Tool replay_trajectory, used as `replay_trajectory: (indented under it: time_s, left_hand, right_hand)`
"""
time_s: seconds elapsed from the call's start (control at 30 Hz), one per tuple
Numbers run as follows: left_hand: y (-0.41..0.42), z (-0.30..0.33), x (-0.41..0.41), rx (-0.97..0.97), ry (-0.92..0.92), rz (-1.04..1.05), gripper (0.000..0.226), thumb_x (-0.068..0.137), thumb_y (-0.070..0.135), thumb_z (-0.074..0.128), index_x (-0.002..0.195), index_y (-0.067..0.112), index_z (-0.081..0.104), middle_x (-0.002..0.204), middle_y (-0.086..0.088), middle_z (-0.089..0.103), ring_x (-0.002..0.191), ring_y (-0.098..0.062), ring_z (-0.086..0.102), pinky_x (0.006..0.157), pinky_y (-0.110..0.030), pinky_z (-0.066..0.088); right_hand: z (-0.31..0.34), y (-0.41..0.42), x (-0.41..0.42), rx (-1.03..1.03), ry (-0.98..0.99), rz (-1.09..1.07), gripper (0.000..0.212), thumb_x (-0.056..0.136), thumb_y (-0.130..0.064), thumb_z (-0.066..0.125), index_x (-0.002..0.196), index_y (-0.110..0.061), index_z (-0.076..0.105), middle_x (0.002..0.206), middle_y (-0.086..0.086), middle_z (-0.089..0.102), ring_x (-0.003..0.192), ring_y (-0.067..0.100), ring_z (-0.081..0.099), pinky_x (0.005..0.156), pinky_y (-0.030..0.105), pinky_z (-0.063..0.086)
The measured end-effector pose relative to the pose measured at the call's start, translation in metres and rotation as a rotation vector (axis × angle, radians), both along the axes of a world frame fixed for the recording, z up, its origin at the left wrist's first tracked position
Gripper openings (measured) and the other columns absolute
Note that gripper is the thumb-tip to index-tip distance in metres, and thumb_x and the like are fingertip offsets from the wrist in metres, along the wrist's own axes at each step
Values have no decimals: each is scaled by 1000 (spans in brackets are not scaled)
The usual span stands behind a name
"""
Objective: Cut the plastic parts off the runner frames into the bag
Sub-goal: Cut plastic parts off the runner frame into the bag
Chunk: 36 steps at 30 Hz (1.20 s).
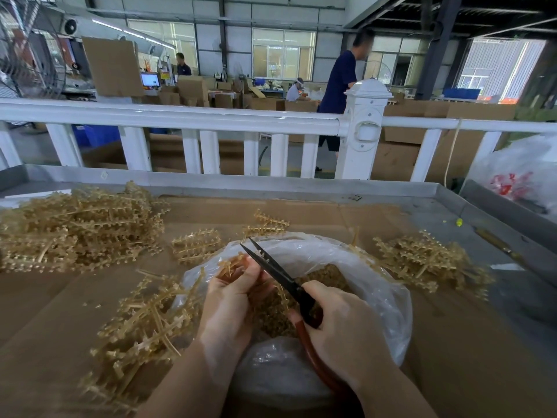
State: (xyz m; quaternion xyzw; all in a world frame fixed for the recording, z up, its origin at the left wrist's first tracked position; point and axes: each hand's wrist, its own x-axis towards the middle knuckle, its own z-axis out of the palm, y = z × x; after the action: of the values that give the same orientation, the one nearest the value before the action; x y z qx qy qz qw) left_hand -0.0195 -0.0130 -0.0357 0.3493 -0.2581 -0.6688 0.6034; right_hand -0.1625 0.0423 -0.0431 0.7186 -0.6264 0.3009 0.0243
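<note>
A: Head view looks down on the desk, which is covered with brown cardboard. What does each hand do?

B: The left hand has its fingers curled around a small runner frame of yellowish plastic and holds it above the open mouth of the clear plastic bag. The right hand grips the scissors by their reddish-brown handles, fingers wrapped around them.

A: How do the blades stand?

B: The black blades are slightly apart and point up and to the left. They are just beside the frame in the left hand, next to the fingertips. Whether they touch the plastic, I cannot tell.

A: And the bag?

B: It stands in the middle of the desk, directly under both hands. Inside lies a heap of cut plastic parts, small and tan.

A: Where are the other frames?

B: A big pile of runner frames lies far left on the cardboard. A second bunch lies near the left forearm, touching the bag's edge. A third pile lies to the right of the bag, and some smaller frames lie behind it.

A: Beyond the desk?

B: A white railing, then cardboard boxes and a person in dark blue clothing walking.
</note>
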Motion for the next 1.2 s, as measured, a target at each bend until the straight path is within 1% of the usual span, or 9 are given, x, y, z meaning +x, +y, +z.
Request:
replay_trajectory:
  time_s: [0.13, 0.27, 0.37, 0.5, 0.6, 0.7, 0.83, 0.9, 1.2]
  left_hand:
    - [1, -1, -1, 8, -7, 4, 26, 81, 5, 63, 105, -1, 60, 76, -10, 67, 66, -18, 67, 65, -30, 58]
    - [0, -1, -1, 43, -1, 16, 43, 80, 7, 65, 121, -3, 56, 87, -13, 69, 80, -26, 68, 79, -40, 56]
    - [0, 0, -2, 8, 2, 19, 40, 74, 9, 67, 112, -1, 60, 77, -9, 71, 69, -20, 69, 67, -32, 58]
    - [0, -1, -1, 10, -1, 15, 37, 65, 11, 68, 99, -2, 65, 85, -17, 70, 81, -30, 68, 85, -46, 55]
    - [1, 0, -1, -11, -23, 0, 26, 65, 11, 68, 89, 1, 67, 83, -17, 70, 76, -28, 69, 84, -46, 54]
    - [1, 2, -1, 1, -23, 3, 22, 71, 8, 66, 92, 0, 66, 88, -20, 68, 85, -34, 65, 88, -49, 52]
    - [1, 1, 0, 2, -20, -4, 12, 79, 4, 63, 91, 2, 65, 79, -14, 68, 70, -23, 67, 74, -37, 56]
    - [2, 1, 0, -2, -13, -13, 16, 75, 5, 64, 91, 1, 66, 79, -14, 70, 71, -24, 68, 75, -38, 56]
    - [1, 0, 1, -30, 6, -40, 17, 68, 6, 66, 84, 2, 65, 68, -8, 68, 58, -15, 66, 56, -24, 57]
  right_hand:
    - [-2, -1, 0, 3, 13, 2, 31, 84, -55, 51, 107, -35, 60, 85, -13, 65, 81, 5, 59, 72, 21, 49]
    - [-1, -2, 1, -25, 93, -39, 39, 81, -63, 42, 103, -36, 60, 78, -13, 63, 75, 4, 57, 64, 21, 48]
    - [0, -2, 2, -56, 127, -98, 45, 78, -64, 42, 103, -35, 65, 73, -12, 65, 69, 6, 59, 58, 21, 49]
    - [0, -2, 2, -60, 141, -128, 43, 78, -62, 53, 108, -35, 65, 74, -12, 65, 70, 7, 60, 56, 22, 50]
    - [0, -2, 2, -55, 146, -109, 44, 79, -63, 54, 113, -35, 64, 79, -12, 66, 74, 6, 60, 61, 21, 50]
    - [0, -2, 3, -58, 131, -93, 45, 79, -62, 54, 112, -34, 65, 80, -11, 67, 76, 8, 61, 63, 23, 52]
    - [0, -1, 3, -108, 122, -120, 36, 77, -53, 63, 104, -30, 70, 73, -10, 67, 68, 9, 62, 56, 23, 52]
    - [0, -1, 3, -128, 116, -124, 34, 76, -49, 61, 100, -29, 71, 70, -10, 66, 64, 9, 62, 53, 23, 50]
    - [0, -1, 0, -91, 98, -82, 34, 80, -45, 61, 108, -29, 68, 78, -10, 69, 71, 9, 63, 60, 25, 54]
